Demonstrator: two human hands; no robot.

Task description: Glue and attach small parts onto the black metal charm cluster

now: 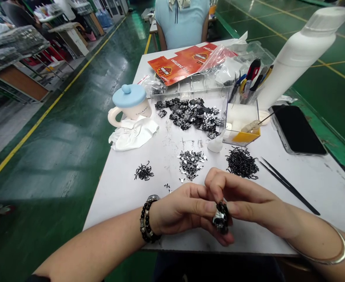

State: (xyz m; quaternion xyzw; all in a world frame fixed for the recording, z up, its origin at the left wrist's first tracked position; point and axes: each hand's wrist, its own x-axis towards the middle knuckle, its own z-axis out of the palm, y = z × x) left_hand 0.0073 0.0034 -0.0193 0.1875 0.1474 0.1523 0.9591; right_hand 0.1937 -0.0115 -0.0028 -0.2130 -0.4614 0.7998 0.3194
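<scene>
- Grip: left hand (181,207) and right hand (251,201) both pinch one small black-and-silver part (220,217), held above the near edge of the tabletop (116,196).
- Step in hand: apparently fitting or adjusting the part by fingertip; detail hidden.
- Next move: likely calls for steady left support, light right-finger pressure; silver pieces (191,162) and tweezers (290,187) lie untouched.

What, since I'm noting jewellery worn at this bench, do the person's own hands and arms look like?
Both the left hand and right hand are ungloved, the forearms bare. Round the left wrist are black beaded bracelets with silvery pieces; round the right forearm, a smooth silver-coloured bangle. A dark edge at the lower left may be a sleeve.
</scene>
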